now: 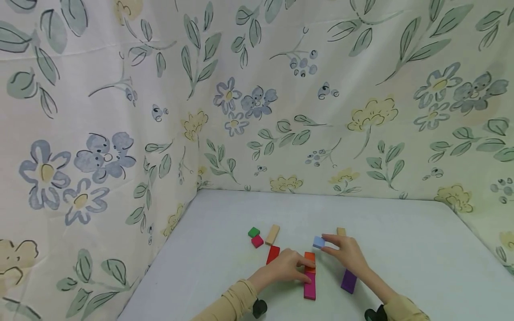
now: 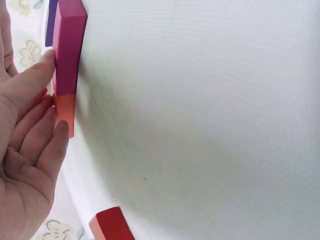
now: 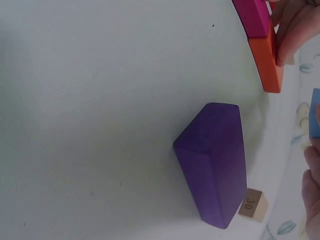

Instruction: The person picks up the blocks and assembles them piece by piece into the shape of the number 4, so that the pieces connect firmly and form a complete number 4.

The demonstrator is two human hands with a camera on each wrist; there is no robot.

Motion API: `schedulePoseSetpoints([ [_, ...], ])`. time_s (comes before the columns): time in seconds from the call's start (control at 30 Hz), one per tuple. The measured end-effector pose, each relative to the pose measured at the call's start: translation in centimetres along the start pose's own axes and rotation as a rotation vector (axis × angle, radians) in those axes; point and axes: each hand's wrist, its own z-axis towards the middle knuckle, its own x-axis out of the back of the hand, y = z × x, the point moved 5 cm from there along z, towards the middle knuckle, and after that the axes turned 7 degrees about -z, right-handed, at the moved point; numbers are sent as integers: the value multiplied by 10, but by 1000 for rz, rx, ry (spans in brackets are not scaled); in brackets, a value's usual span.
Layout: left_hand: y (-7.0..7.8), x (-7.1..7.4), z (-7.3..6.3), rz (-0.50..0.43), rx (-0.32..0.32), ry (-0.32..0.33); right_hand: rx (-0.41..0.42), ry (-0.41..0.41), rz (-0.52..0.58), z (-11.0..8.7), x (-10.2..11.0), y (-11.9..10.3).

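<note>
A magenta block (image 1: pixel 309 287) and an orange block (image 1: pixel 309 256) lie end to end in a line on the table. My left hand (image 1: pixel 284 266) rests against them, its thumb at the side of the magenta block and its other fingertips at the orange one, as the left wrist view also shows. To the right, my right hand (image 1: pixel 348 252) pinches a light blue block (image 1: pixel 319 242) between thumb and fingers, just beyond the orange block. Below that hand lies a purple block (image 3: pixel 215 165), its far end partly covered by the hand in the head view.
Left of the line lie a red block (image 1: pixel 273 254), a plain wooden block (image 1: pixel 272 234), a green block (image 1: pixel 254 232) and a crimson block (image 1: pixel 257 241). Behind my right hand sits a small wooden block (image 3: pixel 254 204) marked 30. Floral cloth (image 1: pixel 305 147) hangs around the white table (image 1: pixel 421 249).
</note>
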Motion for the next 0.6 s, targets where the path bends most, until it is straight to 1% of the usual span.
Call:
schedulePoseSetpoints([
  [0.23,-1,0,1,-5,9,-9,2,-10,9,4,-7,-2],
  [0.4,-1,0,2,3,-6,-2,7,-42,10,6,-11,-4],
  [0.6,-3,-2,2,-9,4,-11,-7,-72,10,8,-16,-5],
])
